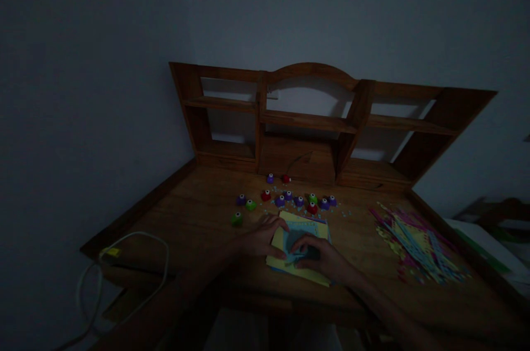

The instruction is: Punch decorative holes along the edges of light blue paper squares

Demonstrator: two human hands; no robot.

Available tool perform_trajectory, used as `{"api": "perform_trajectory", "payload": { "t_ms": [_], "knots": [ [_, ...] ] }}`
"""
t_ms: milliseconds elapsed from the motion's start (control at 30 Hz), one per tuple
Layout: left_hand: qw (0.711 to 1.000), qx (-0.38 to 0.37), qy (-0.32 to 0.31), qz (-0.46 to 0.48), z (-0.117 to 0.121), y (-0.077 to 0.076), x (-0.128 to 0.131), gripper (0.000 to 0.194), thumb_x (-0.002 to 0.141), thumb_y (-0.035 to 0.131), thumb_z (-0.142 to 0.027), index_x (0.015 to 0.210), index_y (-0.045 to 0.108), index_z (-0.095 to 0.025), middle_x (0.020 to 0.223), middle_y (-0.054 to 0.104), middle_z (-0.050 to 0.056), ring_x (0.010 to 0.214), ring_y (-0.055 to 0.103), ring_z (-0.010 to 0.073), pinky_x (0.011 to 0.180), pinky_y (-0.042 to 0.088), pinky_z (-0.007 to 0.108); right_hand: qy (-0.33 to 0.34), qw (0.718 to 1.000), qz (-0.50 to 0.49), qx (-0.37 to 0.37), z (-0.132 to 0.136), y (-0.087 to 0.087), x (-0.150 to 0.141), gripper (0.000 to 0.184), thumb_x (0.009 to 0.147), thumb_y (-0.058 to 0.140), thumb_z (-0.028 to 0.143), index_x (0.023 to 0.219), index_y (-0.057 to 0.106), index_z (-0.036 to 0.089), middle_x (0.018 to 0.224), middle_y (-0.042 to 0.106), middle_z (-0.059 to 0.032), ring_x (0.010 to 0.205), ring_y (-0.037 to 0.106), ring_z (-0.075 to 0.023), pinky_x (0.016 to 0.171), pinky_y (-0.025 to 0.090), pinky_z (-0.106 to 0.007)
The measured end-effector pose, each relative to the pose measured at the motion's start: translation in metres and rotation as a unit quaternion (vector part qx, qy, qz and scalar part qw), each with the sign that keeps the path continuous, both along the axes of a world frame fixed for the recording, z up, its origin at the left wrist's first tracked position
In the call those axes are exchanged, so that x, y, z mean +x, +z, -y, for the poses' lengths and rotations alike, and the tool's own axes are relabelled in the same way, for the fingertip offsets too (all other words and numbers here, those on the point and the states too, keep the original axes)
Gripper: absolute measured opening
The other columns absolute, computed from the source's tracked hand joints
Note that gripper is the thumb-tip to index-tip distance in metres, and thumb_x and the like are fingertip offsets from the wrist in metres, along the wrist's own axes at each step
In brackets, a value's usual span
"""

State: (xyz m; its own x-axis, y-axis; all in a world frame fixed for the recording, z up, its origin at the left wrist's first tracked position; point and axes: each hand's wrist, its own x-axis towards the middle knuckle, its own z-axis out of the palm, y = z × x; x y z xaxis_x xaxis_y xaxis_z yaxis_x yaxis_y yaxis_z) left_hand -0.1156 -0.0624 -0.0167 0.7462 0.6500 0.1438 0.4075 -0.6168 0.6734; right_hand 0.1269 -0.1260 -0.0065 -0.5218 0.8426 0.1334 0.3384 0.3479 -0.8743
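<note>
Under dim light, the left hand (265, 236) is spreading at the near side of a paper stack (321, 275), its fingers and thumb reaching over the edge, while the right hand (321, 256) is curling over the pale blue paper (290, 258) on top; I can't tell whether it is truly pinching it. That blue paper is lying between the two hands, above yellow sheets on the worktop (199, 213). It is looking feather-light, soft and easily creased, probably tearing under a hard tug, so I'd be taking it by an edge between thumb and fingertip, with flat fingers steadying the stack. Loose sheets may be sliding over one another. Beyond the hands, small purple, green and red knobs (312, 208) with white tops are standing among pale scraps; well right of the right hand, coloured strips (422, 240) are sprawling. No brand or label is showing legibly; a row of tiny marks along the blue paper's far side is staying unreadable in this gloom.
</note>
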Motion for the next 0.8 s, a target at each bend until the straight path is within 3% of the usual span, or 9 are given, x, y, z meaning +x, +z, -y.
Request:
{"api": "perform_trajectory", "payload": {
  "t_ms": [167, 333, 533, 800],
  "knots": [
    [1.000, -0.003, -0.003, 0.010, -0.001, -0.005, 0.001, 0.068, 0.063, 0.077, -0.052, 0.120, 0.049, -0.027, 0.121, 0.045, 0.005, 0.117, 0.040, 0.0272, 0.099, 0.034, 0.038, -0.006, 1.000, -0.005, 0.016, -0.003, -0.008, -0.001, 0.018, 0.076, 0.075, 0.035, 0.086, 0.070, 0.021, 0.087, 0.067, -0.0010, 0.083, 0.061, -0.0164, 0.077, 0.045, -0.027],
    [1.000, -0.006, -0.005, 0.000, 0.002, 0.004, 0.000, 0.066, 0.064, 0.076, -0.053, 0.119, 0.050, -0.028, 0.119, 0.046, 0.005, 0.116, 0.041, 0.0268, 0.098, 0.034, 0.037, -0.012, 1.000, -0.007, 0.009, -0.007, -0.016, 0.001, 0.018, 0.073, 0.077, 0.036, 0.079, 0.070, 0.020, 0.082, 0.066, -0.0003, 0.080, 0.061, -0.0159, 0.074, 0.046, -0.026],
    [1.000, -0.007, -0.004, -0.008, 0.004, 0.012, 0.000, 0.063, 0.065, 0.075, -0.054, 0.117, 0.051, -0.027, 0.117, 0.046, 0.005, 0.116, 0.040, 0.0271, 0.099, 0.033, 0.037, 0.008, 1.000, 0.001, -0.017, -0.008, -0.010, 0.003, 0.020, 0.074, 0.075, 0.040, 0.078, 0.072, 0.020, 0.081, 0.066, -0.0013, 0.079, 0.062, -0.0164, 0.074, 0.047, -0.027],
    [1.000, -0.008, 0.003, -0.003, 0.001, 0.003, -0.001, 0.065, 0.062, 0.077, -0.053, 0.115, 0.050, -0.027, 0.117, 0.044, 0.005, 0.116, 0.039, 0.0273, 0.099, 0.034, 0.038, 0.040, 0.999, -0.002, -0.023, -0.006, -0.003, 0.009, 0.025, 0.076, 0.072, 0.045, 0.080, 0.072, 0.021, 0.083, 0.067, -0.0030, 0.084, 0.063, -0.0190, 0.080, 0.049, -0.032]
  ]
}}
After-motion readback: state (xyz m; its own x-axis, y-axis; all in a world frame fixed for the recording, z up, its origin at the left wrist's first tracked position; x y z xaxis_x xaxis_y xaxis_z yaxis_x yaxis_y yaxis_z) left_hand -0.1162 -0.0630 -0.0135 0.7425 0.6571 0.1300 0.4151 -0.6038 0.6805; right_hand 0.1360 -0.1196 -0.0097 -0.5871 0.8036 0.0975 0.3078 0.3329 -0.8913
